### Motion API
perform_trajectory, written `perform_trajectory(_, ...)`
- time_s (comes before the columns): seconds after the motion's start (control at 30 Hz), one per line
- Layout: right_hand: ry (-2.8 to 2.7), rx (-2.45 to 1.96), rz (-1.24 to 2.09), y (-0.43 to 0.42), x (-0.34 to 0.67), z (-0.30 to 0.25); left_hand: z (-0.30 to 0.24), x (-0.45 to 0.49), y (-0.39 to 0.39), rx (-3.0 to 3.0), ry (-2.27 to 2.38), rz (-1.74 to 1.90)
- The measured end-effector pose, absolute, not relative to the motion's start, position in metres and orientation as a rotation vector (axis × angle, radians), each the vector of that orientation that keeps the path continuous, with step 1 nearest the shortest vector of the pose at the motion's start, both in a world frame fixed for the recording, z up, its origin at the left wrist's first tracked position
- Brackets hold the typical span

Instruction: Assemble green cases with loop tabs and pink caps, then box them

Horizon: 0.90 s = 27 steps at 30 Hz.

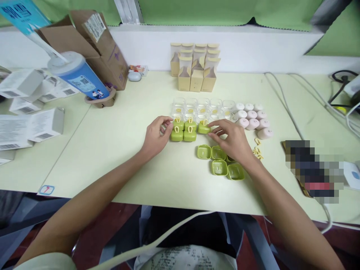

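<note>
Near the table's middle, my right hand (232, 138) pinches a small green cap (203, 127) with a pale yellow loop on top, between thumb and fingers at its right side. Just left of it, several matching green caps with loops (190, 135) sit in a tight two-row block. My left hand (157, 135) is beside that block, fingers curved and apart, fingertips at its left edge and holding nothing. Several hollow green caps (219, 168) lie open side up below my right hand, which partly covers them. Loose yellow loops (257, 151) lie right of my right wrist.
Clear plastic cups (203, 105) stand in rows behind the caps, with white and pinkish rounded pieces (253, 124) to their right. Open small cartons (197, 79) are at the wall. A blue cup (87, 82), brown box (108, 56) and white boxes (46, 123) stand left; a cable (289, 101) runs right.
</note>
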State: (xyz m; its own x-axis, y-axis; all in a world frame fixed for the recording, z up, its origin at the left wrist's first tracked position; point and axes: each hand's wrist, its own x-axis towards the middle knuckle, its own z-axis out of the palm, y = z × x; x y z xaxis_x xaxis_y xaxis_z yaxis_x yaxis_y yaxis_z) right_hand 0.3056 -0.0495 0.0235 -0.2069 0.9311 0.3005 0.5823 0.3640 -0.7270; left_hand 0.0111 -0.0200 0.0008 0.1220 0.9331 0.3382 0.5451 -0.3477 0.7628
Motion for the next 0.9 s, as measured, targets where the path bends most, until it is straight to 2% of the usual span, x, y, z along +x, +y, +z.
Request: perform_trajectory(0.9, -1.945, -1.294, 0.483, -0.0538, 0.3077, 0.0220, -0.0011, 0.0119, -0.0197, 1.919, 1.467, 1.098)
